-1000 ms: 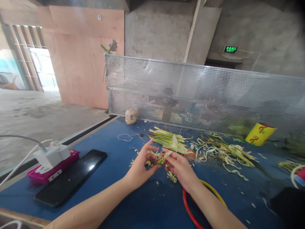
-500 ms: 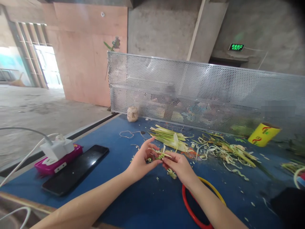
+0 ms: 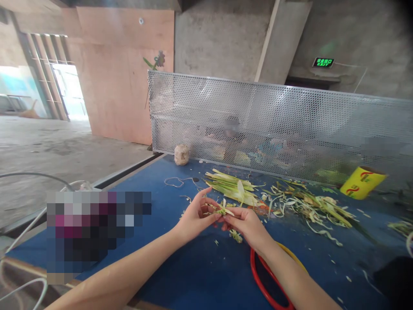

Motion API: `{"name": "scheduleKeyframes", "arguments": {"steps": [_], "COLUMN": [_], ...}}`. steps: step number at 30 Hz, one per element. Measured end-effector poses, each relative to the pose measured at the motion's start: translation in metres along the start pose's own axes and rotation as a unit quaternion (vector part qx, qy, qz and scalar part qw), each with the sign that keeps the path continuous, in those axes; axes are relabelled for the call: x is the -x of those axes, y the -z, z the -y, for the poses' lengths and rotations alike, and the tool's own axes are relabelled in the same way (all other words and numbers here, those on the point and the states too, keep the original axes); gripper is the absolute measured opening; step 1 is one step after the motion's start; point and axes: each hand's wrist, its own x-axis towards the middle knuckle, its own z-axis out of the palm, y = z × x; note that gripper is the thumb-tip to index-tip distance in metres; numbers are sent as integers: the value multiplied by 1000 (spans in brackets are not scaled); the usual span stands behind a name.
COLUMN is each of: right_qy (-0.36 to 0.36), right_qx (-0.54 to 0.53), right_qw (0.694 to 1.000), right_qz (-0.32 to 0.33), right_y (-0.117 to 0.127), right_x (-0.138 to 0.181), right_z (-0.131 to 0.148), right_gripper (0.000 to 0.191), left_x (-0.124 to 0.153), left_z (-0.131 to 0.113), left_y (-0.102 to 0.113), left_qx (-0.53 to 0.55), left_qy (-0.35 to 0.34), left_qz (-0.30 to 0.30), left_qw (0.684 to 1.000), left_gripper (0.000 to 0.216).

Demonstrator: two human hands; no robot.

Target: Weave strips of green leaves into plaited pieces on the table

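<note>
Over the middle of the blue table, both hands meet at a small piece of pale green plant strips (image 3: 223, 210) with short ends sticking out. My left hand (image 3: 196, 215) pinches its left side between thumb and fingers, the index finger raised. From the right, my right hand (image 3: 244, 221) grips the piece with thumb and fingertips. Fingers partly hide it. Below it, a little clump of pale green scraps (image 3: 236, 235) lies on the table. Just beyond the hands is a bundle of flat green leaf strips (image 3: 230, 183).
Loose shreds and stalks (image 3: 309, 206) spread at right. A red loop (image 3: 258, 277) with a yellow part lies beneath my right forearm. A yellow roll (image 3: 363, 183), a ball of twine (image 3: 181, 155) and a perforated metal screen (image 3: 200, 107) stand behind. Pixelation hides items at left.
The view has shifted slightly, so the scene sits a little further right. Both hands keep hold of the small plant-strip piece, with only slight finger movement.
</note>
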Motion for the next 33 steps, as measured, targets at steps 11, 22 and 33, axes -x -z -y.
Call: {"name": "scheduleKeyframes", "arguments": {"steps": [11,22,33], "right_qy": [-34,26,16], "right_qx": [-67,109,84], "right_qw": [996,991,995], "right_qz": [-40,-70,-47], "right_y": [-4,0,1], "right_x": [3,2,1], "right_z": [0,7,7], "right_gripper": [26,15,24], "left_x": [1,0,-1], "left_z": [4,3,0], "left_y": [-1,-1,2], "left_qx": [-35,-57,19], "left_qy": [0,31,89], "left_qz": [12,-22,-1], "left_qw": [999,998,996], "left_gripper": [67,70,75]}}
